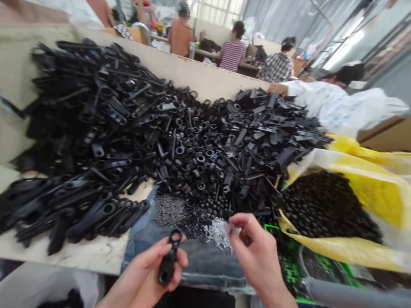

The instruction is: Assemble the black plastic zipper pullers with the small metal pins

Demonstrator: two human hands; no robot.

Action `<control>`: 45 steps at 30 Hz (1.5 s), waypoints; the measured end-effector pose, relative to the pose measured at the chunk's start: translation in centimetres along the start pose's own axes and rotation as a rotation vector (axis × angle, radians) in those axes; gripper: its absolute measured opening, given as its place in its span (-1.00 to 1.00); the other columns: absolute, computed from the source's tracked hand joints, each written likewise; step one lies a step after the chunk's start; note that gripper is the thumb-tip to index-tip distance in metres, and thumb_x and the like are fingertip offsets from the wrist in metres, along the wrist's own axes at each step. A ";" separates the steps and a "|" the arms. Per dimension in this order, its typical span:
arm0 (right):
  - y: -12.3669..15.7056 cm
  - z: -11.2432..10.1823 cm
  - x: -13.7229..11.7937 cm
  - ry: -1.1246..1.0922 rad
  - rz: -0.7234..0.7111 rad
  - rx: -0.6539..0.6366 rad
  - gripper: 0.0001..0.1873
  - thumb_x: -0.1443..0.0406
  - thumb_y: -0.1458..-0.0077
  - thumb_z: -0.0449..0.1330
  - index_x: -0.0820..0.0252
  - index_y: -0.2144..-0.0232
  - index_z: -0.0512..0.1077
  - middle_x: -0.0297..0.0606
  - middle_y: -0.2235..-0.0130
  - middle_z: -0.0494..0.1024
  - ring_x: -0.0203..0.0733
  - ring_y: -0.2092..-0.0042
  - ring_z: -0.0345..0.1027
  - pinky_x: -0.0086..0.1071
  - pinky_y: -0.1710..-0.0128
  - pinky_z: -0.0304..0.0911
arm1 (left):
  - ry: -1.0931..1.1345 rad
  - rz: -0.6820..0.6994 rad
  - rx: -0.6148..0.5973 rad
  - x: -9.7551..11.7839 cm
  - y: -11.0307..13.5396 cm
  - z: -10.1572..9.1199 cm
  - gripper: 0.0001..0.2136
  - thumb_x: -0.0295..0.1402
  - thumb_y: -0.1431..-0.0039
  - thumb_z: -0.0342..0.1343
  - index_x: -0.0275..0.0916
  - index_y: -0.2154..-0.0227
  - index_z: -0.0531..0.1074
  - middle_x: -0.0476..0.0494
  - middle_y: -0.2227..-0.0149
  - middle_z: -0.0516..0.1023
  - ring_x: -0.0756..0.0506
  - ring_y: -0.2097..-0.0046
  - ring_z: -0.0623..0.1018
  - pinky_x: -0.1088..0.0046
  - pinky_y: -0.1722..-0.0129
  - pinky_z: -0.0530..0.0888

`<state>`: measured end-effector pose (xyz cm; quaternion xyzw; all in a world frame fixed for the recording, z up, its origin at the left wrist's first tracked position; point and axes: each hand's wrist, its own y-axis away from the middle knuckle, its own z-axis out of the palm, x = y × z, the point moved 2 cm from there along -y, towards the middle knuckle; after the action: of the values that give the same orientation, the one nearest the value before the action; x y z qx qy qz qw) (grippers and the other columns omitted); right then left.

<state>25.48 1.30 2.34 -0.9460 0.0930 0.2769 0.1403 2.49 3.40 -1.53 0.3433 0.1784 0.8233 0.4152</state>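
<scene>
My left hand [157,272] is closed around a small black plastic part [166,268] with a ring at its upper end, held upright over the front edge of the bench. To the right, my right hand [254,246] is pinched, thumb against fingers, beside a pile of small silvery pieces [217,232]. Whatever its fingertips hold is too small and blurred to name. Left of the silvery pile lie small black bits [195,227] and a heap of little grey metal pieces [169,211]. A blue denim cloth [154,242] lies beneath these piles.
A large heap of black plastic parts [121,110] covers the bench, with longer black handles [87,214] at front left. On the right are a yellow-white sack of dark beads [333,203], a green tray [290,272] and a grey tube [359,300]. Several people sit beyond the back board [200,69].
</scene>
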 end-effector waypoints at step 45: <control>5.0 5.6 -7.2 -0.343 -0.629 0.116 -0.79 0.38 -0.35 0.16 0.26 0.05 0.56 -0.13 0.30 0.70 -0.19 0.31 0.63 -0.49 0.28 0.55 | 0.108 0.393 0.229 -1.2 0.7 0.9 -0.61 -0.10 -0.11 0.34 -0.18 0.05 0.60 -0.16 0.17 0.63 -0.13 0.11 0.55 0.33 0.02 0.48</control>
<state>15.45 -0.95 0.68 -0.8587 -0.2117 0.3690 0.2857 3.28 1.98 -0.99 0.3717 0.2224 0.8800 0.1950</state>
